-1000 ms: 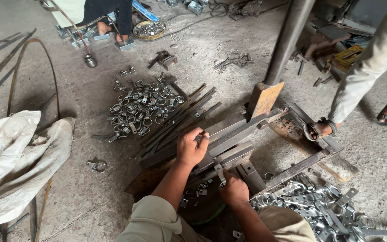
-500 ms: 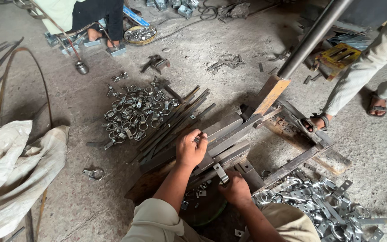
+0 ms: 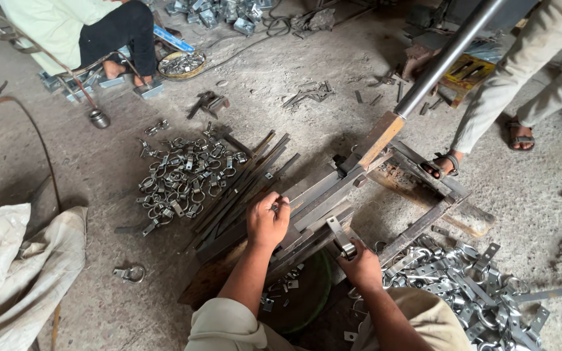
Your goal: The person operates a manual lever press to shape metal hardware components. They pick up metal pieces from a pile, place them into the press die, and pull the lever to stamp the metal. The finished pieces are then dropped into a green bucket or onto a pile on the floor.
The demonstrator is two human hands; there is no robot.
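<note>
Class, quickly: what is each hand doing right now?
Left hand: closed on a small metal piece at the press.
Right hand: closed around a metal strip.

Bare forearms, rolled pale sleeves

Khaki sleeves are worn, rolled above the elbows; the left hand [image 3: 268, 223] and right hand [image 3: 361, 265] are ungloved.
</note>
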